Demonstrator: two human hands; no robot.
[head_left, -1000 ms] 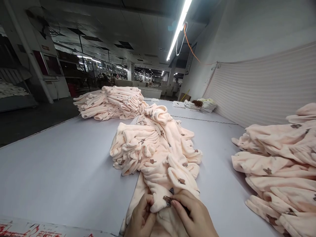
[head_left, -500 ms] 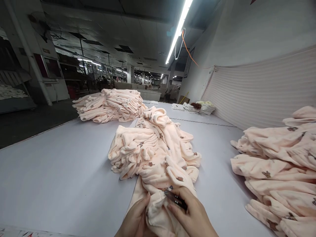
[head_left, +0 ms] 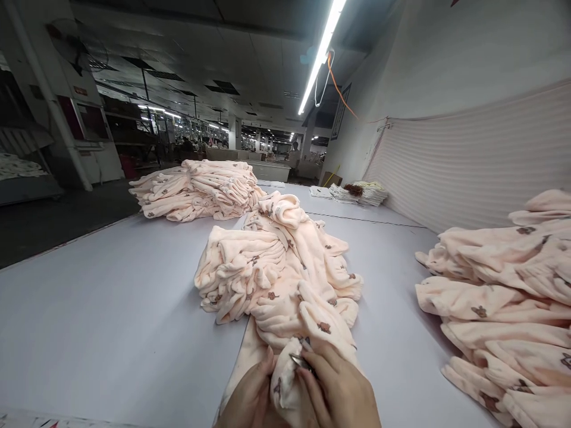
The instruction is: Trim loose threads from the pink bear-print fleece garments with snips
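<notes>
At the bottom centre, my left hand pinches a fold of pale pink fleece cloth with small brown prints. Just right of it, my right hand is closed around a small dark thread snipper. Its pointed metal tip lies against the cloth edge between my hands; its handle is mostly hidden by my fingers. The held fabric joins a loose heap of the same cloth, with a folded bundle on its left side.
The white table carries another pink pile at the back left and a large stack at the right. Folded white cloths lie farther back. A striped pink sheet hangs along the right wall.
My right hand has turned over the snipper, hiding more of its handle, and its tip has shifted slightly left and down. The cloth between my hands is bunched up more, showing a brown print.
</notes>
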